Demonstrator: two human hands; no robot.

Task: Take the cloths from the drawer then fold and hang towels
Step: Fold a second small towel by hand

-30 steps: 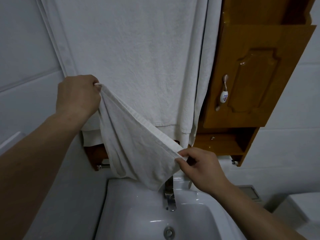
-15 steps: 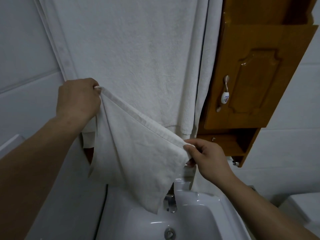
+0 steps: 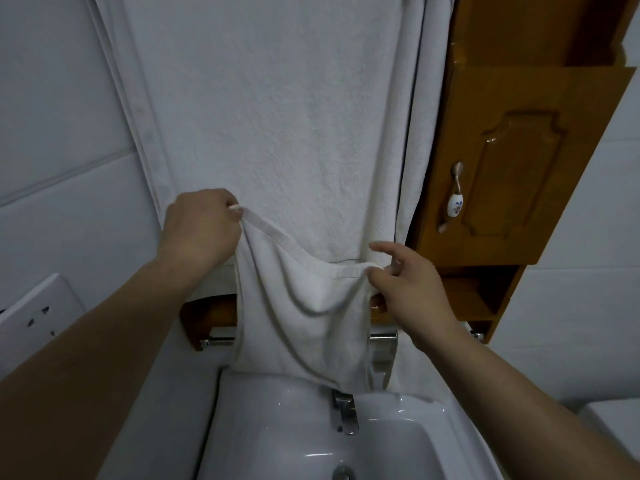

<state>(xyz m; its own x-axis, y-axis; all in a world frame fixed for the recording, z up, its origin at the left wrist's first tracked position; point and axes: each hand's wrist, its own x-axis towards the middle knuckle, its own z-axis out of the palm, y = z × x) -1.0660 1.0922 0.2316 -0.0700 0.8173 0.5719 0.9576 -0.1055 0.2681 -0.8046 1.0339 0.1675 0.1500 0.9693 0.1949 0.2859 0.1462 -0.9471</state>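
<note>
A small white towel hangs slack between my two hands, its lower part drooping over the sink's back edge. My left hand grips its upper left corner in curled fingers. My right hand pinches the upper right corner between thumb and fingers, index finger stretched out. The hem sags between them. Behind it a large white towel hangs flat down the wall.
A wooden cabinet with a porcelain-tipped handle stands at the right. Below are a metal towel bar, a chrome tap and a white sink. A wall socket sits at the left.
My right hand rose and moved right with its corner, nearly level with my left hand. The small towel now sags between them instead of slanting down to the right.
</note>
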